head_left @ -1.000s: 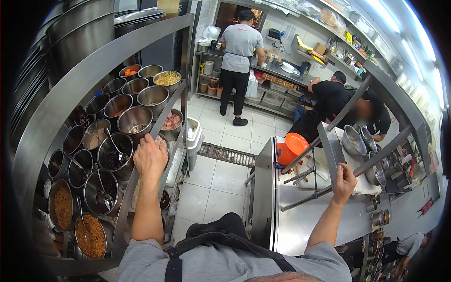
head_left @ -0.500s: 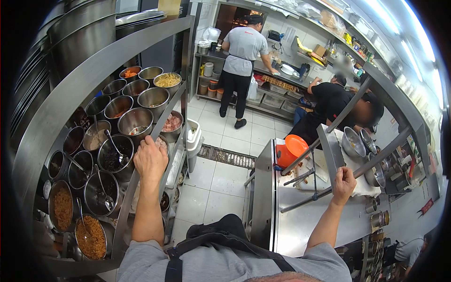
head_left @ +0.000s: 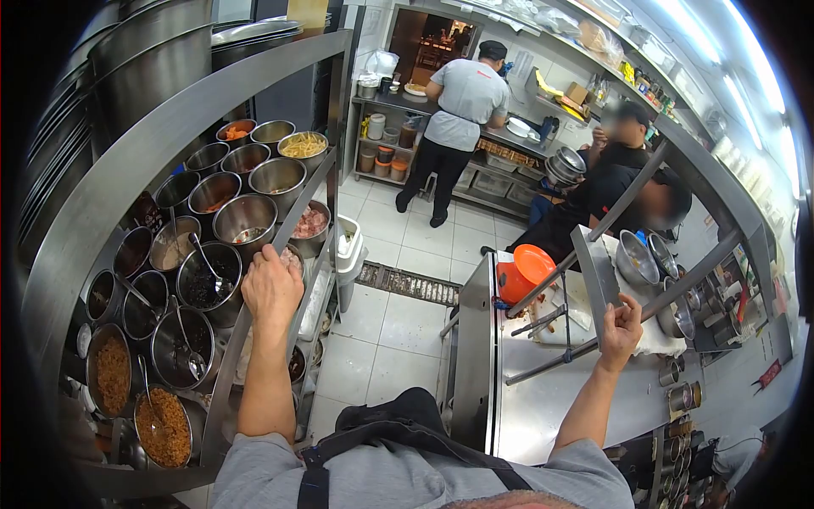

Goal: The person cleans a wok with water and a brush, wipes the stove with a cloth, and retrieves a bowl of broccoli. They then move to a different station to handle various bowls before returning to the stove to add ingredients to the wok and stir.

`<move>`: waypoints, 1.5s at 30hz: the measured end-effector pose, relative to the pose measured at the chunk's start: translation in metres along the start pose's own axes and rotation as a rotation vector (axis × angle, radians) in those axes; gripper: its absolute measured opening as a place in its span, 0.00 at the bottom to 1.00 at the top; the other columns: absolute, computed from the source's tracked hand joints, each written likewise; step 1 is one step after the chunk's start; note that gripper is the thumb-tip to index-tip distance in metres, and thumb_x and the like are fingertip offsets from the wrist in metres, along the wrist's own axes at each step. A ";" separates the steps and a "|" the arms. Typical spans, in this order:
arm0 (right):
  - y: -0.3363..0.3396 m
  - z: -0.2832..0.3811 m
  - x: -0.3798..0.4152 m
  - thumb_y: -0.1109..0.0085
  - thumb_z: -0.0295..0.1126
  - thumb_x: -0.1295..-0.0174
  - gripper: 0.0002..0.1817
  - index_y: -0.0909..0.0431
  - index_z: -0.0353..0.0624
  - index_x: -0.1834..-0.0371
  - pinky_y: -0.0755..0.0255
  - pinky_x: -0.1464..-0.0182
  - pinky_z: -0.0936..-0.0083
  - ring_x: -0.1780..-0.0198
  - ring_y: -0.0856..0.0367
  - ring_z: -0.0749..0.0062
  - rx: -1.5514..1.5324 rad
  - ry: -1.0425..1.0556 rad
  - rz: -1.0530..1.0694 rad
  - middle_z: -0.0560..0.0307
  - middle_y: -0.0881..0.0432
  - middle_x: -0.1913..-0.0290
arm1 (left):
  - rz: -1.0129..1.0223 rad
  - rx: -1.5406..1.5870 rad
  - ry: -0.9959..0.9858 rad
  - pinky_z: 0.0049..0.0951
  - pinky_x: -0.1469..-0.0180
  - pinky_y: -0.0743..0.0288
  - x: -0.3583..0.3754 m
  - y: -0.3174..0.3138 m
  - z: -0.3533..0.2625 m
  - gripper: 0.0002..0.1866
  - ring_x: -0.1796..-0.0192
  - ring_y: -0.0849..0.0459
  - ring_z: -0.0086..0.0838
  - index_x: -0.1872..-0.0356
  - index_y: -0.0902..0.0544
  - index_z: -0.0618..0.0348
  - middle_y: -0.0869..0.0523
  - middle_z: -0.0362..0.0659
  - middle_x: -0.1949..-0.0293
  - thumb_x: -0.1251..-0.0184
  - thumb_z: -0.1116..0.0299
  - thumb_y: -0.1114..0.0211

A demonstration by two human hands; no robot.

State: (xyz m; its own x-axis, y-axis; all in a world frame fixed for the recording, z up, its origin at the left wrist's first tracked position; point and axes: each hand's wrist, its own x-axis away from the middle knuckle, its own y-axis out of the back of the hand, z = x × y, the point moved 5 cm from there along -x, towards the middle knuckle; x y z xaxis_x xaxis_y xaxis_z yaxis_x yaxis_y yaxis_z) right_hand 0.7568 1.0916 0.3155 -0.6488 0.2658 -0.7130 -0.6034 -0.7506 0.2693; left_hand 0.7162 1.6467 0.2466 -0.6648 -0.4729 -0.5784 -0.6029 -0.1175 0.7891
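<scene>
At the steel rack's edge (head_left: 315, 182) on the left, my left hand (head_left: 272, 287) rests with its fingers curled over the rail. Steel bowls of food stand beside it, among them a bowl of dark sauce with a spoon (head_left: 206, 284) and a bowl of raw meat (head_left: 310, 222). My right hand (head_left: 621, 329) touches the edge of a raised steel shelf (head_left: 596, 271) on the right, its fingers bent. An orange container (head_left: 534, 265) stands on the counter to the left of that hand.
A person in grey (head_left: 468, 106) stands at the back counter (head_left: 398, 100). Two people in black are at the right, one bent low (head_left: 585, 208). A white bin (head_left: 349, 246) stands by the rack. A floor drain (head_left: 409, 284) crosses the tiles.
The person in grey has shifted right and leans over the counter. Another person in black has raised their head, and stacked steel bowls now show beside them. My right fingers have loosened slightly.
</scene>
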 end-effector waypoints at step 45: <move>0.000 -0.011 -0.002 0.44 0.21 0.40 0.06 0.20 0.34 0.62 0.43 0.76 0.88 0.79 0.33 0.88 0.142 0.169 0.003 0.68 0.27 0.79 | 0.012 0.017 0.014 0.40 0.62 0.22 0.000 0.002 0.000 0.17 0.64 0.16 0.46 0.61 0.28 0.65 0.20 0.54 0.67 0.45 0.65 0.35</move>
State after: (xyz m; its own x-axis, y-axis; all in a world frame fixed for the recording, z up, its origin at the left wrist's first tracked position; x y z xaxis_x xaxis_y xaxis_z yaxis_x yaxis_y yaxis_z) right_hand 0.7631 1.0841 0.3100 -0.5705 0.1495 -0.8076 -0.6687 -0.6554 0.3511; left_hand 0.7155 1.6466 0.2480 -0.6660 -0.4861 -0.5658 -0.6024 -0.0969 0.7923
